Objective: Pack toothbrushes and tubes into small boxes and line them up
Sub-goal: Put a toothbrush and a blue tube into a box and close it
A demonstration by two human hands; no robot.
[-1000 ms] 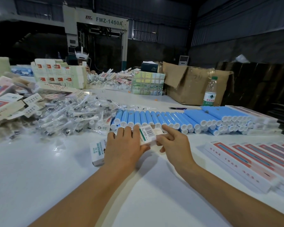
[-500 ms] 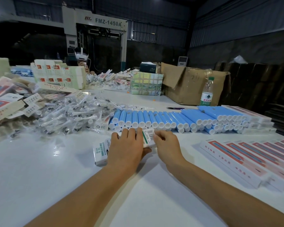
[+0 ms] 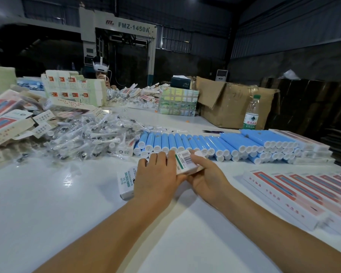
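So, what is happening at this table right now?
A person is packing. Both hands hold one small white box on the table: the left hand lies over it, the right hand grips its end. Blue tubes lie in a row behind, bagged brush heads to the left, finished boxes to the right.

White table [image 3: 47, 203], blue tubes [image 3: 205, 142], wrapped toothbrush pile [image 3: 87, 138], lined boxes [image 3: 303, 194], water bottle [image 3: 251, 113]
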